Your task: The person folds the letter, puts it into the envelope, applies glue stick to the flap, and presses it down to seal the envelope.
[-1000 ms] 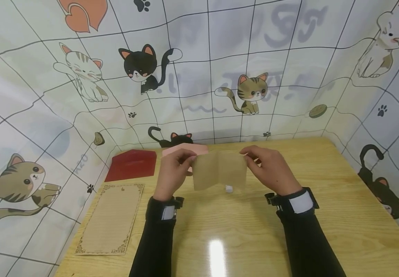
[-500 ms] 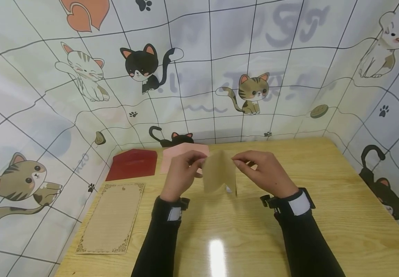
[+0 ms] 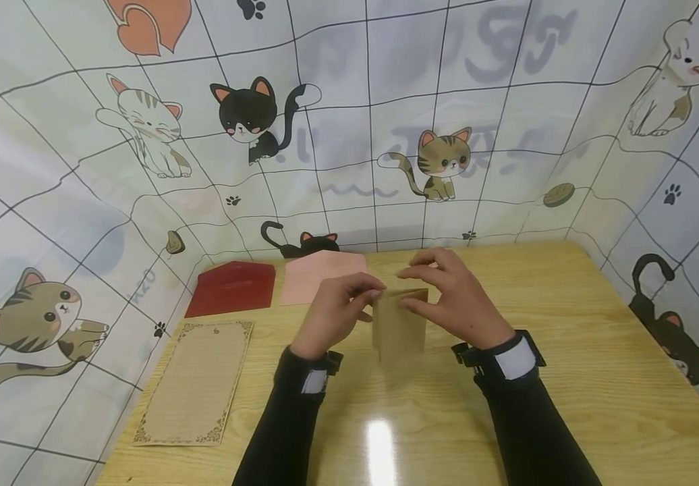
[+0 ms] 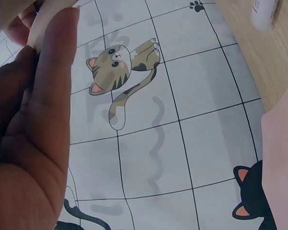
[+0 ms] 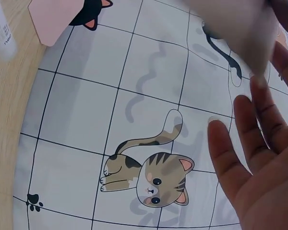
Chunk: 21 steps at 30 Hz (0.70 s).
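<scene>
A plain brown sheet of paper (image 3: 403, 331), folded over into a smaller upright piece, is held up above the middle of the table. My left hand (image 3: 337, 312) pinches its upper left corner between thumb and fingers. At its upper right is my right hand (image 3: 460, 298), thumb against the near face and the other fingers spread loosely above and behind the top edge. In the right wrist view the paper (image 5: 245, 28) is blurred close to the fingertips. A white tube with small print (image 5: 2, 33) stands on the table, hidden behind the paper in the head view.
A red envelope (image 3: 231, 290) and a pink envelope (image 3: 303, 280) lie at the back left of the wooden table (image 3: 568, 405). Nearer, on the left, lies a lined letter sheet with an ornate border (image 3: 194, 385). A cat-print cloth (image 3: 349, 135) hangs around the table.
The brown paper has gone from spread out with a middle crease to folded together. Both hands came closer, the left moving right, and the right fingers have spread from their pinch.
</scene>
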Motion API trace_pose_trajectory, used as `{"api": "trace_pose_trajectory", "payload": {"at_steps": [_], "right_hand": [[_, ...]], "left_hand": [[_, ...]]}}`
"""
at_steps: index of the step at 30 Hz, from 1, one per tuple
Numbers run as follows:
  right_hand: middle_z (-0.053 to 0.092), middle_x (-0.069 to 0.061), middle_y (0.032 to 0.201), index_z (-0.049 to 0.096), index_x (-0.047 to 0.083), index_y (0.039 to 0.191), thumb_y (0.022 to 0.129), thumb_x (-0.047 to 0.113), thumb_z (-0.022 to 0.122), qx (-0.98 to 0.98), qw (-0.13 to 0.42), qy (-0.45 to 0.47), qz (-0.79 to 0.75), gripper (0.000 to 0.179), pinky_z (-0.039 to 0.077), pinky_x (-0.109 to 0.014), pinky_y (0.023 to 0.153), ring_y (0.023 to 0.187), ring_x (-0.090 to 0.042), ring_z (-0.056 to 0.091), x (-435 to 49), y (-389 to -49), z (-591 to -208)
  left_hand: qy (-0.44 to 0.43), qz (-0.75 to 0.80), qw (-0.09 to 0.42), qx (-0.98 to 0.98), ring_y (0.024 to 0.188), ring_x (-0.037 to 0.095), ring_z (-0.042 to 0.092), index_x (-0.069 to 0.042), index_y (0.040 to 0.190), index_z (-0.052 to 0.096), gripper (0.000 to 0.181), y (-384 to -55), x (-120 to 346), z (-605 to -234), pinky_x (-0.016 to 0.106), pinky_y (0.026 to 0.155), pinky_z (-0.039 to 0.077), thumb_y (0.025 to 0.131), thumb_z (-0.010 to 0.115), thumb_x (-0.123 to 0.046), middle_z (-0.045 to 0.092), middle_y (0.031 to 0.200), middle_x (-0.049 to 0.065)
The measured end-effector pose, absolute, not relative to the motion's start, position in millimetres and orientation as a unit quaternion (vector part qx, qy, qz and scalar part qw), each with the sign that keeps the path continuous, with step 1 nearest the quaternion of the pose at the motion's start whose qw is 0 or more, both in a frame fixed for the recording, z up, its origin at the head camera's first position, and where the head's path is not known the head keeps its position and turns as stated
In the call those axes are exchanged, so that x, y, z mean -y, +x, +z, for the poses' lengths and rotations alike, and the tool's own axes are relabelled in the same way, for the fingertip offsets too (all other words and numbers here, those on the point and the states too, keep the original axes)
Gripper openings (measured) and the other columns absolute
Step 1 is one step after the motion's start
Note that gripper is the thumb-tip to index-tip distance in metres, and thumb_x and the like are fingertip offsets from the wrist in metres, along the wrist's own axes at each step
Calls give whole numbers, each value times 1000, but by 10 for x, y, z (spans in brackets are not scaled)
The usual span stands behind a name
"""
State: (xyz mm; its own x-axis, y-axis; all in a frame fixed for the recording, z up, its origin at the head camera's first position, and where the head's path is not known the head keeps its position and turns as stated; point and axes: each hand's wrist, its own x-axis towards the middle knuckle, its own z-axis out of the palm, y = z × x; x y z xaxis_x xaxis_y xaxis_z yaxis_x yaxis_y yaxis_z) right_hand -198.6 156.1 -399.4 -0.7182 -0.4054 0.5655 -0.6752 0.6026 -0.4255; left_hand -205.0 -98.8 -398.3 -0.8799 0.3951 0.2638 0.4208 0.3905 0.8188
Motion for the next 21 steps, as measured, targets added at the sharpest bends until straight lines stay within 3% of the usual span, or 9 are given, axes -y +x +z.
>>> {"api": "trace_pose_trajectory", "payload": {"at_steps": [4,8,10,13,18,21], "right_hand": [[76,-9,140,82,13,133,99,19,90,876,173,311,326,36,66,-51,100,131,-31,73,-1545,-1983,-4005],[86,-2,121,85,14,127,107,18,80,879,136,312,334,21,68,-43,89,107,-20,82,-1534,-1982,-4008],[87,-1,114,86,15,122,108,18,79,881,141,313,326,16,67,-40,85,100,-17,82,-1531,-1983,-4007],[88,0,109,88,16,117,107,17,80,885,158,310,308,12,66,-39,83,97,-16,82,-1532,-1985,-4006],[88,0,105,88,15,113,105,17,82,888,170,307,298,9,67,-40,81,94,-16,82,-1527,-1984,-4004],[88,0,104,88,15,111,105,18,83,888,174,306,296,9,67,-40,81,93,-16,82,-1513,-1981,-4000]], "left_hand": [[-271,-485,3,831,106,29,78,-3,126,81,21,-2021,948,-3977,25,78,69,113,65,1,80,120,15],[-285,-478,-14,831,112,31,79,-2,131,79,24,-1993,917,-3963,24,82,69,115,62,0,80,124,15],[-288,-472,-19,833,115,28,81,-3,133,79,25,-1985,901,-3955,24,85,69,116,61,-2,81,128,14],[-292,-454,-14,842,106,21,84,-6,134,80,27,-1979,888,-3949,25,89,69,116,59,-6,83,128,10],[-298,-420,19,857,101,15,83,-10,130,83,22,-1980,858,-3966,33,95,68,112,69,-13,86,121,3],[-295,-403,46,865,101,15,81,-10,125,84,18,-1979,828,-3973,33,92,68,111,76,-17,87,113,3]]}}
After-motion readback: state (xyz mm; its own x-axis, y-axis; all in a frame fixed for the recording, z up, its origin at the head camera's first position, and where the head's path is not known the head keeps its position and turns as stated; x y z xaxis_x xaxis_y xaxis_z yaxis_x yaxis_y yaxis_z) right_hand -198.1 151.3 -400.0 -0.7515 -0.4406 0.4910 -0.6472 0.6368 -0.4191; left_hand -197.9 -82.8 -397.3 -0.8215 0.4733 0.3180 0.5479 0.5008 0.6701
